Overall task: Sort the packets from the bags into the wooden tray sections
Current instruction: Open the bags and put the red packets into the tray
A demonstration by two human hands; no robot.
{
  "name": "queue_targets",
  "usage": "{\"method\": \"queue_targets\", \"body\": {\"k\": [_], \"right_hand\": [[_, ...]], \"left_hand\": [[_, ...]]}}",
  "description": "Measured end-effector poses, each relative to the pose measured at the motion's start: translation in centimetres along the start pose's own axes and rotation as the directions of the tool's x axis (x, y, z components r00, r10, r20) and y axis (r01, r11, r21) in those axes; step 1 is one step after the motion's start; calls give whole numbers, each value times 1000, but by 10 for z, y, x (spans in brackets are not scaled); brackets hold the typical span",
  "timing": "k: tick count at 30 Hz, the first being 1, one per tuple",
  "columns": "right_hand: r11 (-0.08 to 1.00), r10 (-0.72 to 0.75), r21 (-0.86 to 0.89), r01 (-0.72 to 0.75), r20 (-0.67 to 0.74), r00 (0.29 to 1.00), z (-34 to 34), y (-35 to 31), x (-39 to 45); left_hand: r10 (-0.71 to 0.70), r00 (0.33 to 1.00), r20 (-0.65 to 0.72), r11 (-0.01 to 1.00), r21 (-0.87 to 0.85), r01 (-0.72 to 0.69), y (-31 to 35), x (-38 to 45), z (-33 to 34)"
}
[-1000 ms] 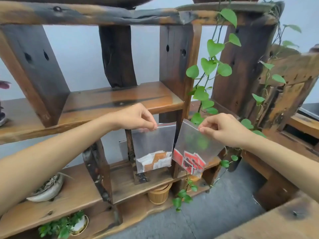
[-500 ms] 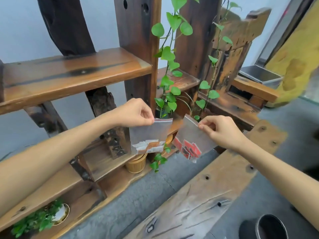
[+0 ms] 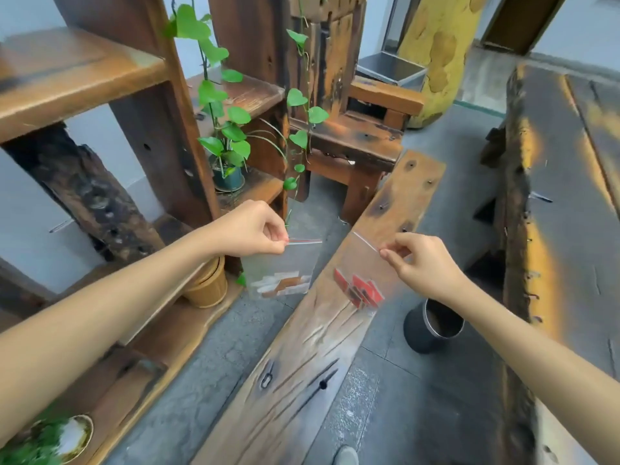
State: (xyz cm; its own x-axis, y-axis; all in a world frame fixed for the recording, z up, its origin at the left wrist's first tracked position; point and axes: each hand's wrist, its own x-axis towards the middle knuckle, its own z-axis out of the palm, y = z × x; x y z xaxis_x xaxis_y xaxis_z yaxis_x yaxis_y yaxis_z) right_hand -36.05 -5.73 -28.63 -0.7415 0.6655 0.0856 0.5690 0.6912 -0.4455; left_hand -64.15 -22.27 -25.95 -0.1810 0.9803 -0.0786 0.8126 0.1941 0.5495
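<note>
My left hand pinches the top edge of a clear zip bag that hangs in the air with white and brown packets at its bottom. My right hand pinches the top of a second clear zip bag holding several red packets. Both bags hang side by side above the floor and a long wooden bench. No wooden tray is in view.
A wooden shelf unit with trailing green plants stands at the left. A small wooden bucket sits at its foot. A dark metal cup stands on the grey floor. A dark wooden table runs along the right.
The view has swung right and down, away from the shelves toward the bench and the table. Both hands still hold their bags, now over the bench and floor.
</note>
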Motion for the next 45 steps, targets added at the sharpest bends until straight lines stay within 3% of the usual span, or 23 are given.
{"method": "queue_targets", "body": {"k": [14,23,38,45], "right_hand": [[965,262,63,-256,-112,959,-10,96,-174],[893,445,149,-425,-143,884,-18,129,-310],[720,693,294,-629,-256,674,-1,139,-492],[600,798,338,-725,-318,512,8,127,-544]], "left_hand": [[191,979,78,982,-5,-191,103,11,136],[364,907,210,931,-56,-361,192,-6,217],[622,614,487,759,-180,-626,311,-23,339],[704,381,599,611,-238,-755,357,-29,384]]}}
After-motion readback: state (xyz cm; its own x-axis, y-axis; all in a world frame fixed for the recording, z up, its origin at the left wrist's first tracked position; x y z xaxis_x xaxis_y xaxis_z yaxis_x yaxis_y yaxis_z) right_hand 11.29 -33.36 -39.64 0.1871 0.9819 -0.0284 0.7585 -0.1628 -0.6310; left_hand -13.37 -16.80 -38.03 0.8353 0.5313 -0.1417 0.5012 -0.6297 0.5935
